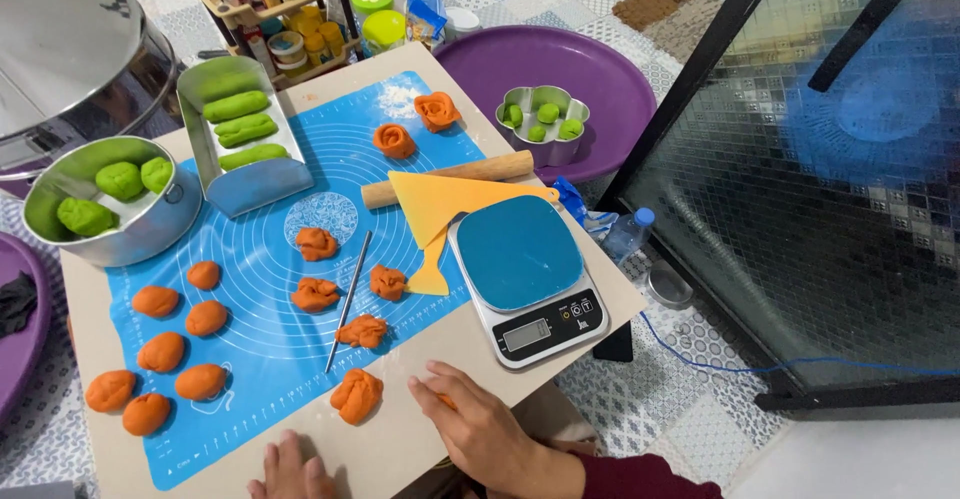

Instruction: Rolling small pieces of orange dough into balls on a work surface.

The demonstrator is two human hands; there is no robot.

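My right hand (478, 421) lies palm down at the near edge of the board, pressing a bit of orange dough (444, 400) that peeks out under the fingers. My left hand (290, 470) rests at the bottom edge, fingers curled on the blue mat (260, 259), holding nothing that I can see. A folded orange dough piece (356, 395) sits between the two hands. Several more shaped orange pieces (316, 293) and smooth orange balls (160, 351) lie on the mat. A thin metal rod (348, 301) lies among them.
A kitchen scale (524, 277) stands right of the mat, with a yellow scraper (440, 209) and wooden rolling pin (450, 177) behind it. Green dough fills a round pan (110, 199), a loaf tin (240, 139) and a flower mould (543, 119). A purple tray (600, 79) lies beyond.
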